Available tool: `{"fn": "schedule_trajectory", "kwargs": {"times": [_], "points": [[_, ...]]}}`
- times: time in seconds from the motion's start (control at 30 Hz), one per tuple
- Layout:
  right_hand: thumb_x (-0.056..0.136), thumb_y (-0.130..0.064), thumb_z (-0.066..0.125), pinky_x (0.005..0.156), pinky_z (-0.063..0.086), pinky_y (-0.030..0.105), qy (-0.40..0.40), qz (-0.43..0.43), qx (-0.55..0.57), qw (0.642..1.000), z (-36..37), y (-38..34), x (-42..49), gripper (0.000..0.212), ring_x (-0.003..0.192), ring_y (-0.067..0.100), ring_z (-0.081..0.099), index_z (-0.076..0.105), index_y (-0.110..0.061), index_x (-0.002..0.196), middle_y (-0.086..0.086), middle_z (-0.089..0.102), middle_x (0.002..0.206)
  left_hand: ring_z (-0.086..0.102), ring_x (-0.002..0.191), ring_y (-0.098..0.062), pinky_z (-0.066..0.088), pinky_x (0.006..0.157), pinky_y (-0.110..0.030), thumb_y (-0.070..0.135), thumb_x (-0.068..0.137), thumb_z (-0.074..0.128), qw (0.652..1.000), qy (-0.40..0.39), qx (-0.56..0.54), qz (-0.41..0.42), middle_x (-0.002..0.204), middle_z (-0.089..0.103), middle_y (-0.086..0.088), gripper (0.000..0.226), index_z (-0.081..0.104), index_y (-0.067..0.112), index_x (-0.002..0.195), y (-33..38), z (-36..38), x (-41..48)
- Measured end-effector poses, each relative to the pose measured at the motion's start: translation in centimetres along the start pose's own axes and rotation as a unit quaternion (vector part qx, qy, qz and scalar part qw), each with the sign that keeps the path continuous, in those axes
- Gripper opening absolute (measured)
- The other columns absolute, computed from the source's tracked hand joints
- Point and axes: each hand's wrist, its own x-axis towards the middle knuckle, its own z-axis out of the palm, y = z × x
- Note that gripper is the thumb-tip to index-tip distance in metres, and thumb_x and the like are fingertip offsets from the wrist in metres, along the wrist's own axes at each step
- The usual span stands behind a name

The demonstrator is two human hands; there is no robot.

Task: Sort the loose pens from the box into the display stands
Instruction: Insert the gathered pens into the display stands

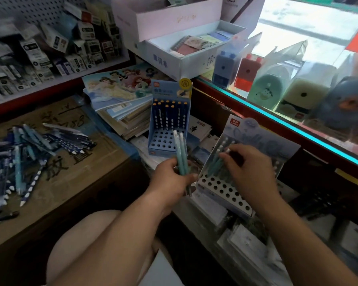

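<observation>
Glass-topped bench with a red frame and a lit turquoise edge, running along the right; pencil sharpeners in clear boxes lined up on top. Brown cardboard at the left, marked with black handwriting, carrying a scattered heap of loose pens, dark blue and pale blue, white-tipped. Behind it, a slumped stack of notebooks with cartoon princess covers. Just right of the stack, a blue display stand, upright, back rows filled with dark blue pens topped in yellow, front holes showing. Nearer and further right, a pale grey display stand, leaning back, apart from the blue one, front holes showing. Left grip between the two stands, closed round a small bunch of teal pens, white ends pointing up in front of the blue stand. Right grip over the grey stand, fingers curled down, fingertips pinching the white top of another teal pen standing among a few like it in the back rows; exact hole hidden by the fingers
</observation>
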Motion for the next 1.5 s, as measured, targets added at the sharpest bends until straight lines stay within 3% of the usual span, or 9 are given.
{"fn": "schedule_trajectory", "kwargs": {"times": [0.17, 0.37, 0.5, 0.87, 0.93, 1.03, 1.17, 1.3, 1.5], "points": [[0.092, -0.029, 0.071, 0.070, 0.042, 0.019, 0.017, -0.037, -0.048, 0.998, 0.7, -0.3, -0.1, 0.013, 0.076, 0.009, 0.055, 0.073, -0.016, 0.091, -0.010, 0.058, 0.081, 0.069, 0.094, -0.025, 0.062, 0.086, -0.048, 0.000, 0.087, 0.075, 1.000, -0.005, 0.005, 0.009, 0.099, 0.065, -0.006, 0.030, 0.063, 0.024, 0.098, 0.0, 0.3, 0.5], [0.092, -0.030, 0.071, 0.066, 0.028, 0.005, 0.010, -0.031, -0.067, 0.997, 1.6, -0.6, 0.2, 0.014, 0.068, 0.000, 0.046, 0.073, -0.016, 0.088, -0.007, 0.061, 0.077, 0.070, 0.093, -0.023, 0.062, 0.085, -0.046, 0.002, 0.086, 0.077, 1.000, -0.011, 0.009, 0.011, 0.102, 0.066, -0.005, 0.028, 0.065, 0.022, 0.102, -0.1, 0.6, 0.8], [0.091, -0.034, 0.069, 0.061, 0.032, 0.009, 0.004, -0.008, -0.074, 0.997, 1.9, -0.8, 0.4, 0.016, 0.068, 0.000, 0.049, 0.063, -0.021, 0.099, -0.014, 0.054, 0.082, 0.070, 0.088, -0.019, 0.064, 0.080, -0.041, 0.000, 0.087, 0.074, 1.000, -0.024, -0.002, 0.008, 0.103, 0.066, -0.006, 0.027, 0.064, 0.021, 0.101, -0.1, 0.4, 0.9], [0.095, -0.052, 0.058, 0.057, 0.041, 0.026, -0.053, -0.004, -0.238, 0.970, 2.2, -1.5, 1.2, 0.030, 0.064, 0.009, 0.050, 0.065, -0.024, 0.088, -0.009, 0.053, 0.075, 0.069, 0.091, -0.019, 0.064, 0.080, -0.039, -0.003, 0.088, 0.072, 0.999, -0.050, 0.004, 0.011, 0.105, 0.065, -0.004, 0.031, 0.062, 0.025, 0.099, 0.0, 0.2, 0.4], [0.093, -0.056, 0.058, 0.061, 0.050, 0.026, -0.076, 0.030, -0.203, 0.976, 2.0, -1.7, 1.6, 0.027, 0.068, 0.006, 0.054, 0.062, -0.029, 0.091, -0.011, 0.055, 0.077, 0.069, 0.092, -0.018, 0.064, 0.079, -0.036, -0.002, 0.089, 0.071, 0.998, -0.060, 0.005, 0.010, 0.106, 0.064, -0.003, 0.030, 0.063, 0.023, 0.102, 0.1, 0.2, 0.2], [0.092, -0.051, 0.061, 0.063, 0.051, 0.020, -0.041, 0.071, -0.002, 0.997, 0.8, -1.9, 1.5, 0.016, 0.072, 0.003, 0.060, 0.059, -0.035, 0.095, -0.016, 0.058, 0.080, 0.070, 0.097, -0.021, 0.064, 0.080, -0.036, -0.001, 0.089, 0.072, 0.996, -0.091, 0.012, 0.000, 0.107, 0.065, -0.003, 0.030, 0.064, 0.021, 0.108, 0.3, 0.2, 0.0], [0.097, -0.034, 0.061, 0.058, 0.051, 0.011, -0.123, 0.106, 0.238, 0.958, -0.7, -2.9, 1.2, 0.006, 0.080, -0.003, 0.065, 0.065, -0.038, 0.094, -0.013, 0.068, 0.086, 0.070, 0.101, -0.024, 0.063, 0.084, -0.038, -0.002, 0.087, 0.073, 0.987, -0.158, 0.030, -0.003, 0.109, 0.069, -0.004, 0.037, 0.067, 0.017, 0.119, 0.5, 0.4, -0.5], [0.098, -0.031, 0.060, 0.063, 0.058, 0.022, -0.153, 0.120, 0.272, 0.943, -1.4, -2.9, 1.1, 0.009, 0.078, 0.007, 0.069, 0.069, -0.030, 0.097, -0.004, 0.071, 0.087, 0.068, 0.105, -0.025, 0.062, 0.087, -0.037, -0.001, 0.088, 0.072, 0.980, -0.192, 0.058, -0.006, 0.114, 0.068, -0.005, 0.041, 0.064, 0.017, 0.125, 0.5, 0.6, -0.8], [0.098, -0.031, 0.059, 0.068, 0.050, 0.022, -0.014, 0.132, 0.264, 0.955, -2.0, -1.7, 0.7, 0.005, 0.085, 0.010, 0.065, 0.065, -0.030, 0.097, -0.004, 0.067, 0.094, 0.066, 0.099, -0.016, 0.055, 0.075, -0.023, 0.007, 0.090, 0.073, 0.986, -0.113, 0.119, 0.015, 0.109, 0.066, -0.001, 0.041, 0.063, 0.026, 0.125, 0.0, 0.1, -0.1]]}}
